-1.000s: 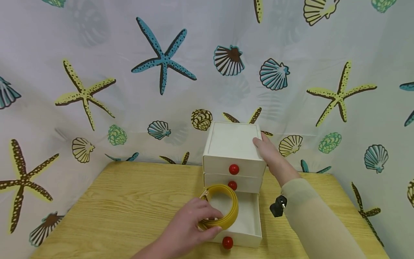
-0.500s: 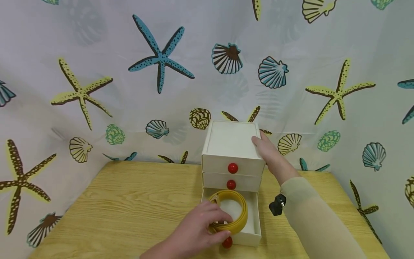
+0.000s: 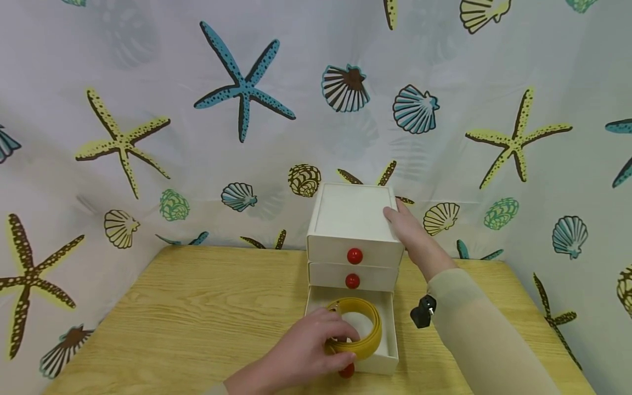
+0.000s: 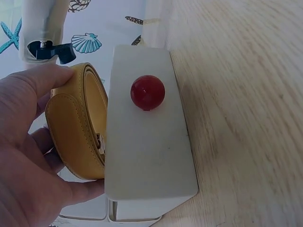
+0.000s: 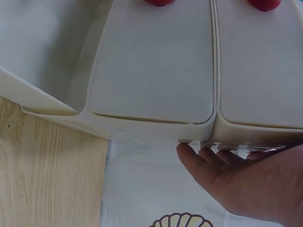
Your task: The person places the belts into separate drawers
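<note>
My left hand (image 3: 313,345) pinches a coiled yellow belt (image 3: 375,344) at its near left side, thumb outside and fingers reaching into the coil. The belt is over the pulled-out bottom drawer (image 3: 389,323) of a small white drawer cabinet (image 3: 355,211). In the left wrist view, the belt's stitched end (image 4: 68,127) faces the camera beside the drawer front (image 4: 147,151) with its red knob (image 4: 147,92). My right hand (image 3: 412,230) rests against the cabinet's right side, thumb on the top edge. Its fingers (image 5: 201,172) touch the side in the right wrist view.
Two upper drawers, with red knobs (image 3: 354,255), are closed. The cabinet stands toward the back of a wooden table (image 3: 212,307). A curtain (image 3: 296,137) with starfish and shells hangs behind and at both sides. A small black device (image 3: 423,311) sits at the right wrist.
My left hand has moved right with the coiled belt, bringing it further over the open drawer and slightly lower. The right hand stays on the cabinet.
</note>
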A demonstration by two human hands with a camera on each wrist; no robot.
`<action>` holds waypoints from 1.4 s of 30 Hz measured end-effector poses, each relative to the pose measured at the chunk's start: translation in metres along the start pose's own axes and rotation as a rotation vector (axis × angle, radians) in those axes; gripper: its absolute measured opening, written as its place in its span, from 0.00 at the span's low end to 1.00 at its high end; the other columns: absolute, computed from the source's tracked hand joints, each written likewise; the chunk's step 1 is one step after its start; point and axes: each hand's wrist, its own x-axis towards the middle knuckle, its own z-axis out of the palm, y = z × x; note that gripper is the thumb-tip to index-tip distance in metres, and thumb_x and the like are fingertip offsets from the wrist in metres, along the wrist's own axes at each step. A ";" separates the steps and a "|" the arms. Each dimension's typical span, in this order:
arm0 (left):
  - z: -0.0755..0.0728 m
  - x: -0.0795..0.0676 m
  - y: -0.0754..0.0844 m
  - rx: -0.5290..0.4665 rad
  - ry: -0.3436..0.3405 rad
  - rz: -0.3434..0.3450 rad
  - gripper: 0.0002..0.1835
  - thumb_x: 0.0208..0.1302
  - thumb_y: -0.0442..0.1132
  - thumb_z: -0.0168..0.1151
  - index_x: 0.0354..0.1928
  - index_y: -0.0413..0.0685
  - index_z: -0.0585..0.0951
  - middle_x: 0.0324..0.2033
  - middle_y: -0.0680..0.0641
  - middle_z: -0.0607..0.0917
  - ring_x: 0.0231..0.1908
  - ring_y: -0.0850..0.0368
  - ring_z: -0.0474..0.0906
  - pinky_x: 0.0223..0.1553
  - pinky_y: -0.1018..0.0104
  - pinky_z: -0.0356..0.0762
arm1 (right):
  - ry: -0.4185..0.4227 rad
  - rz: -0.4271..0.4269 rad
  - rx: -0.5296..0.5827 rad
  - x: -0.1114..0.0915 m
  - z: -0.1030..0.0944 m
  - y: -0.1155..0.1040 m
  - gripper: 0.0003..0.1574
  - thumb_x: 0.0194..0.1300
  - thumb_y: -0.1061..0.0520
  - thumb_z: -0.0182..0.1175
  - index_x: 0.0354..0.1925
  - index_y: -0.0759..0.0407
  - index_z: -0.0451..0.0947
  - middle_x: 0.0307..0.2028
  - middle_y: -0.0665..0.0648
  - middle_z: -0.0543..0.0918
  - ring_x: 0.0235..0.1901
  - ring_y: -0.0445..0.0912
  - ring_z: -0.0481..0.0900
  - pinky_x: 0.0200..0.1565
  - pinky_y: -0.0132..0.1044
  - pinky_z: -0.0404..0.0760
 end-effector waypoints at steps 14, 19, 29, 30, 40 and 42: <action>0.008 0.015 -0.017 0.020 -0.024 -0.047 0.09 0.71 0.44 0.79 0.50 0.61 0.91 0.43 0.66 0.86 0.46 0.65 0.76 0.54 0.62 0.78 | 0.015 0.013 -0.005 -0.002 0.001 -0.001 0.43 0.91 0.44 0.38 0.91 0.47 0.34 0.89 0.62 0.43 0.86 0.61 0.44 0.83 0.62 0.48; 0.011 0.023 -0.021 0.014 -0.044 -0.053 0.09 0.72 0.44 0.78 0.51 0.60 0.92 0.46 0.66 0.89 0.47 0.66 0.78 0.58 0.60 0.79 | 0.015 0.018 -0.005 -0.001 0.001 -0.001 0.44 0.91 0.45 0.38 0.91 0.48 0.32 0.89 0.62 0.42 0.86 0.61 0.44 0.83 0.62 0.47; 0.017 0.033 -0.031 0.025 -0.065 -0.051 0.10 0.72 0.45 0.78 0.52 0.59 0.92 0.44 0.66 0.89 0.42 0.67 0.76 0.49 0.66 0.77 | 0.015 0.025 -0.002 0.002 0.000 0.000 0.44 0.91 0.45 0.37 0.91 0.48 0.32 0.89 0.61 0.41 0.87 0.61 0.43 0.83 0.63 0.46; 0.017 0.034 -0.032 0.025 -0.065 -0.052 0.10 0.72 0.45 0.79 0.51 0.60 0.92 0.43 0.67 0.88 0.42 0.67 0.76 0.48 0.67 0.77 | 0.014 0.024 -0.001 0.002 0.000 0.000 0.44 0.91 0.45 0.38 0.91 0.48 0.32 0.89 0.61 0.41 0.87 0.61 0.43 0.83 0.63 0.46; 0.017 0.038 -0.032 0.036 -0.085 -0.078 0.10 0.71 0.45 0.79 0.52 0.61 0.92 0.42 0.67 0.87 0.42 0.67 0.75 0.47 0.68 0.76 | 0.018 0.032 -0.006 0.002 0.001 -0.001 0.44 0.91 0.45 0.38 0.91 0.48 0.32 0.89 0.62 0.42 0.87 0.62 0.43 0.82 0.64 0.47; 0.016 0.039 -0.033 0.046 -0.101 -0.079 0.10 0.72 0.46 0.79 0.52 0.62 0.92 0.42 0.67 0.87 0.42 0.67 0.75 0.47 0.68 0.76 | 0.016 0.026 -0.001 0.002 0.001 -0.001 0.44 0.91 0.45 0.38 0.91 0.48 0.33 0.89 0.62 0.42 0.86 0.61 0.44 0.82 0.63 0.48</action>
